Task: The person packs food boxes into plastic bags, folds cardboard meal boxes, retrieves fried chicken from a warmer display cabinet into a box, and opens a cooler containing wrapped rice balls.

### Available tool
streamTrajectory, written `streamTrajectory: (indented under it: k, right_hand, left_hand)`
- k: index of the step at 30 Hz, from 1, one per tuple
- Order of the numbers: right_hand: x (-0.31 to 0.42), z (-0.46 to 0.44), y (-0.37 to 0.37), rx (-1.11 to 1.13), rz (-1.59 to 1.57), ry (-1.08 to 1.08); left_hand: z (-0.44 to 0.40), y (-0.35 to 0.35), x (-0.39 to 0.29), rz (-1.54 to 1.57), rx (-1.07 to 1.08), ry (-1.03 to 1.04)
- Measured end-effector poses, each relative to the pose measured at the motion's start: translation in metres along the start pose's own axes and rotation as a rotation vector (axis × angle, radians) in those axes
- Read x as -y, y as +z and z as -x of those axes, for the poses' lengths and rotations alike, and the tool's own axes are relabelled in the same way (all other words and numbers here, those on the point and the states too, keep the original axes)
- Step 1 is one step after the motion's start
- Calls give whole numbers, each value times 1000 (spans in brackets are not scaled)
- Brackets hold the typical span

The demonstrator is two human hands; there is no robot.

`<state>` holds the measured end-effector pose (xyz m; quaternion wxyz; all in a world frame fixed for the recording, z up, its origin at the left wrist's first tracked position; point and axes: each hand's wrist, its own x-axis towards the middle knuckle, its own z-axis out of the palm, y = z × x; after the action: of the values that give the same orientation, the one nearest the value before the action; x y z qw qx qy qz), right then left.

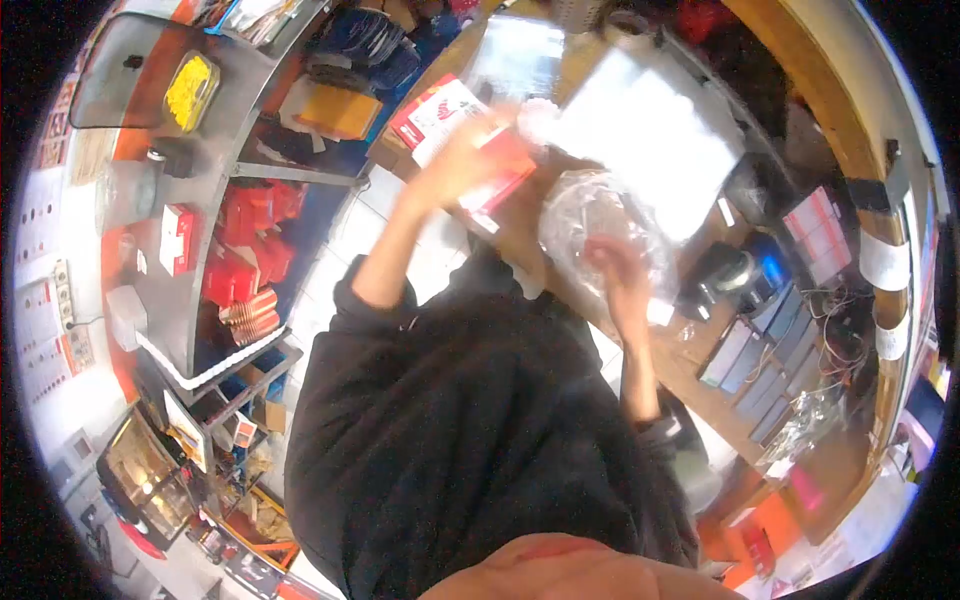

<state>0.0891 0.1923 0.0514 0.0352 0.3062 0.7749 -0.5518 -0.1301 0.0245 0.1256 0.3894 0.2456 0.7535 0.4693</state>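
Observation:
My left hand (455, 168) is at the near left part of the brown work table (520, 215), blurred by motion. Its fingers close over a red and white box (510, 165), partly hiding it. Another red and white printed carton (432, 112) lies just beyond that hand. On the right, my right hand (622, 270) has its fingers curled onto a crumpled clear plastic bag (575, 222) on the table. What the bag holds, if anything, cannot be made out. A pale round item (538, 120) sits past the left hand.
A bright white sheet-like surface (650, 130) covers the table's far part. A tape roll (628, 28) is at the back. Left stands a metal shelf (225, 130) with red packets (250, 240) and a yellow-filled tray (190, 92). Grey boxes (765, 350) and cables (840, 330) lie right.

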Motion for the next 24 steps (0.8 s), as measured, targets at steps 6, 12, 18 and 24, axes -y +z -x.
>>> streamTrajectory:
  k: [6,12,18,24]
  right_hand:
    - [37,-78,147,111,-828,204]
    - [70,-72,145,-26,-667,-27]
    - [82,4,48,-158,-466,160]
    - [35,66,-55,-332,-426,183]
  left_hand:
    - [-51,-102,146,471,63,-218]
    - [1,-94,136,323,-42,-166]
    - [25,-45,31,88,161,143]
    - [-11,75,16,137,475,299]
